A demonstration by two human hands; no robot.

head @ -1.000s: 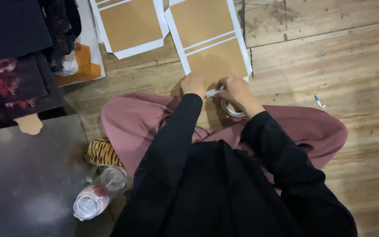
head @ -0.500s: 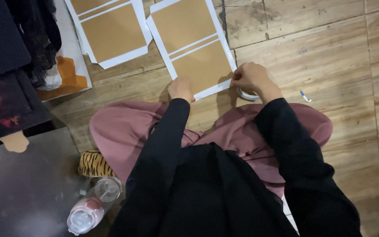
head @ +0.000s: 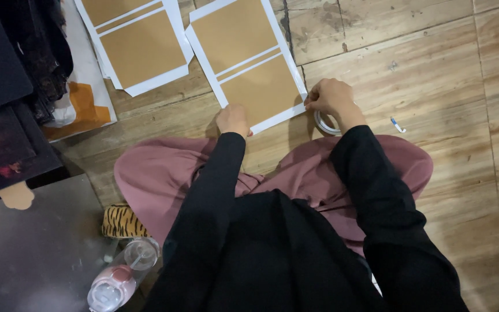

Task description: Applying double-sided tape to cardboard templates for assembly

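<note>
The brown sheet with white border (head: 248, 66) is lying on the wooden floor (head: 434, 69) in the upper middle of the frame, and it has moved slightly left and up since a moment ago. Going from the left, a clear bottle with pink cap (head: 121, 276) is lying at the lower left; what is in it I cannot tell. The left hand (head: 233, 119) is pressing flat on the sheet's lower edge. The right hand (head: 331, 98), earlier close beside the left one, is now pinching the lower right corner, with a tape roll (head: 326, 123) resting just under it.
</note>
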